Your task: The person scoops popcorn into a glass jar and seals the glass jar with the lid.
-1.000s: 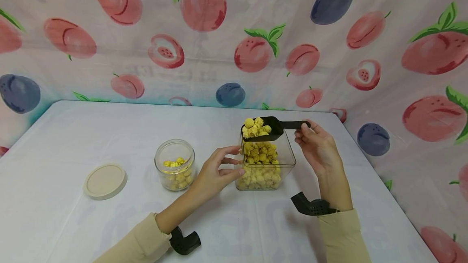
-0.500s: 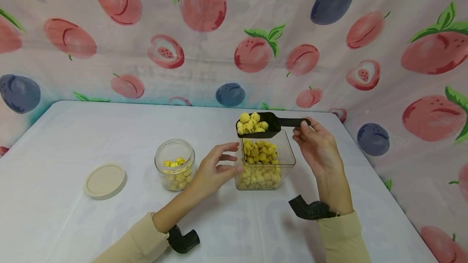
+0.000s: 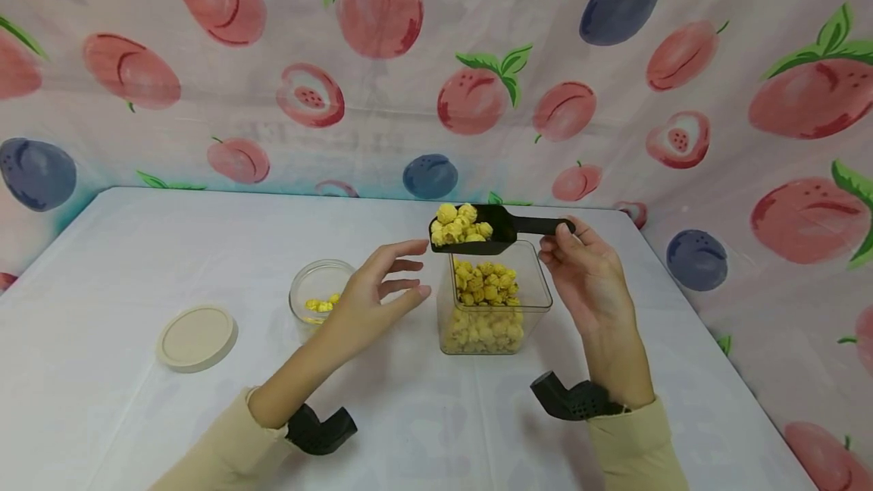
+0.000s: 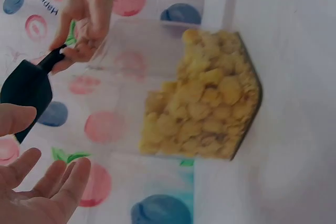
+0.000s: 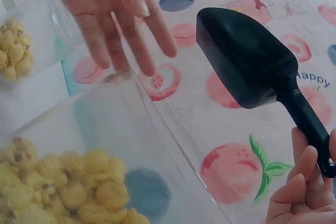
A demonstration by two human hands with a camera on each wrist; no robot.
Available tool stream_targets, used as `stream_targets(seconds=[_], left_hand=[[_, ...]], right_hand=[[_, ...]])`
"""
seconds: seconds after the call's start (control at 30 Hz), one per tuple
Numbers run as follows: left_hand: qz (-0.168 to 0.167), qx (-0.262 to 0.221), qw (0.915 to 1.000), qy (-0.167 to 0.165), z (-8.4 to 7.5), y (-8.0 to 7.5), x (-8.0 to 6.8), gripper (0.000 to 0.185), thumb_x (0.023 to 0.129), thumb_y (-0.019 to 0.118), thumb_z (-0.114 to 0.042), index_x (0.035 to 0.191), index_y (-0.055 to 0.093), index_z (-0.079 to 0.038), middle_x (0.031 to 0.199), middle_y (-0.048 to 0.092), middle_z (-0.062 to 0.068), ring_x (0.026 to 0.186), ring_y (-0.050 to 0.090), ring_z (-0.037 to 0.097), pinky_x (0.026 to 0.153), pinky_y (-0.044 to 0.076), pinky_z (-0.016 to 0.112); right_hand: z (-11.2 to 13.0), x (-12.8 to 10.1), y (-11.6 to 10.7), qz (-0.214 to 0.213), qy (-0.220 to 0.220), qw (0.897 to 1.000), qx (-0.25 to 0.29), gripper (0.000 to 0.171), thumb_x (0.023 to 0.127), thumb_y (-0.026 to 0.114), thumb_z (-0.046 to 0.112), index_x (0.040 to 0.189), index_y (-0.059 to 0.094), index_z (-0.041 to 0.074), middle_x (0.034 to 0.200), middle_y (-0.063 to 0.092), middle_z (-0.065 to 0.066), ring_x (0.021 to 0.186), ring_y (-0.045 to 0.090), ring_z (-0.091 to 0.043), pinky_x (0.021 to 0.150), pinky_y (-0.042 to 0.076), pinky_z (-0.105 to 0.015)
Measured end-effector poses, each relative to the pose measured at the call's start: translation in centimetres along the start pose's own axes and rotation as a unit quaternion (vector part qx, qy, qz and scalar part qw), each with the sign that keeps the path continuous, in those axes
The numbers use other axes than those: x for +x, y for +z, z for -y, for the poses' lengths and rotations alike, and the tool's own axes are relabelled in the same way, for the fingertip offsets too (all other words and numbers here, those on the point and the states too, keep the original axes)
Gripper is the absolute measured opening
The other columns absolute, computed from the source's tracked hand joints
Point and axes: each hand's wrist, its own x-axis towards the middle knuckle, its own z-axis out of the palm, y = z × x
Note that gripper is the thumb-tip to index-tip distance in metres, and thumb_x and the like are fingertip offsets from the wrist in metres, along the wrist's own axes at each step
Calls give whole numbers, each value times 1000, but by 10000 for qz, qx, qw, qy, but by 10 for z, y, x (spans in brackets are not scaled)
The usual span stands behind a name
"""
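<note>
My right hand [image 3: 589,279] pinches the handle end of a black scoop [image 3: 501,229]. Yellow popcorn [image 3: 457,224] fills the scoop's front; it hangs level above the back of a clear square container [image 3: 539,286]. More popcorn [image 4: 205,108] lies inside that container, heaped higher on one side. My left hand [image 3: 375,286] hovers in the air left of the container, fingers extended and apart from it, close to the scoop's tip and holding nothing. Behind the left hand and wrist, a round glass jar [image 3: 300,298] with some popcorn at its bottom is partly hidden.
A cream round lid [image 3: 196,338] lies flat on the white-covered table [image 3: 129,415], left of the jar. A fruit-print cloth [image 3: 382,112] hangs behind the table and along its right side. Each wrist carries a black camera mount [image 3: 320,430].
The right hand has lifted the loaded scoop slightly and moved it left. My left hand has left the container's side and shifted left, now covering part of the jar.
</note>
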Motion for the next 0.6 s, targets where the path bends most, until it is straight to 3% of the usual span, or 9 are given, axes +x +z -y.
stream_targets(seconds=[0.4, 0.6], left_hand=[[300, 1269, 9914, 70, -11, -48, 0, 59, 85, 68, -15, 138, 42, -15, 140, 43, 3, 128, 43, 22, 103, 41, 41], [558, 1539, 9865, 13, -11, -71, -2, 65, 84, 69, -17, 141, 37, -16, 143, 40, 3, 129, 40, 22, 107, 36, 44]], right_hand=[[-5, -4, 9, 112, -16, 9999, 107, 7, 93, 51, 1, 94, 57, 4, 77, 61, -5, 73, 59, -16, 69, 48, -22], [-8, -6, 13, 91, -28, 9999, 78, 7, 93, 50, 1, 95, 56, 5, 77, 61, -4, 73, 59, -15, 69, 49, -22]])
